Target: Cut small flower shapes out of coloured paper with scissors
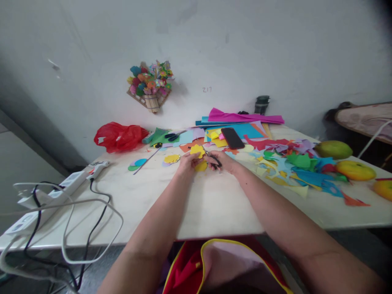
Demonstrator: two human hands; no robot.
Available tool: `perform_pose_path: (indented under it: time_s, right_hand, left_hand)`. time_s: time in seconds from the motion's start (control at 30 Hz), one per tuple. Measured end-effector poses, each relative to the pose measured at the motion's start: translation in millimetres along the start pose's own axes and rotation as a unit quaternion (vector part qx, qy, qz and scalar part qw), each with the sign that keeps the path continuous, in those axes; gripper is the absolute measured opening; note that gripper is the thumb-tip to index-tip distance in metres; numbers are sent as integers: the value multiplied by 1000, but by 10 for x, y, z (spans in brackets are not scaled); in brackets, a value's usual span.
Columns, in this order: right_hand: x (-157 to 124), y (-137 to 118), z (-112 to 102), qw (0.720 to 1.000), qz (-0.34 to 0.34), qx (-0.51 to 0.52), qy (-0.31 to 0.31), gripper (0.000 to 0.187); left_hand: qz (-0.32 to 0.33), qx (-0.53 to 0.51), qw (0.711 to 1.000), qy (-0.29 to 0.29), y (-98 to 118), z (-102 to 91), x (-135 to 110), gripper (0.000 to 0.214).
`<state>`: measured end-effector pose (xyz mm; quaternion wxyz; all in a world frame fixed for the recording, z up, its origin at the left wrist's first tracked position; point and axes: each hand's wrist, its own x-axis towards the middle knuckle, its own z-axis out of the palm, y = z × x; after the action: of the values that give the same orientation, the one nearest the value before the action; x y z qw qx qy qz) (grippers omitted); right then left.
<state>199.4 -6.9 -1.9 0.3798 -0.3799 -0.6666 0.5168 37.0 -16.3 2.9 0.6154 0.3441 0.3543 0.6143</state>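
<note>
My left hand (186, 161) pinches a yellow paper cut-out (198, 152) above the white table (214, 204). My right hand (221, 160) is closed round small black-handled scissors (213, 160), whose blades point at the yellow paper. A second yellow piece (201, 166) shows just below the two hands. Another yellow flower shape (172, 158) lies on the table to the left of my left hand.
A black phone (232, 138) rests on stacked coloured paper sheets (241, 122) at the back. Paper scraps (303, 167) and mangoes (355, 170) cover the right side. A red plastic bag (120, 136), another pair of scissors (172, 136) and power strips with cables (58, 192) lie left.
</note>
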Motion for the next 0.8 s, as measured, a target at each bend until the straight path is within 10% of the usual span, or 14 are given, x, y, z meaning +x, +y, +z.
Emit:
perform_pose_path:
  time_s: [0.8]
  right_hand:
    - [18,35,-18,1000,-1,7,-2,25]
  left_hand:
    - [-17,47,998,-39,-22,-92,57,18]
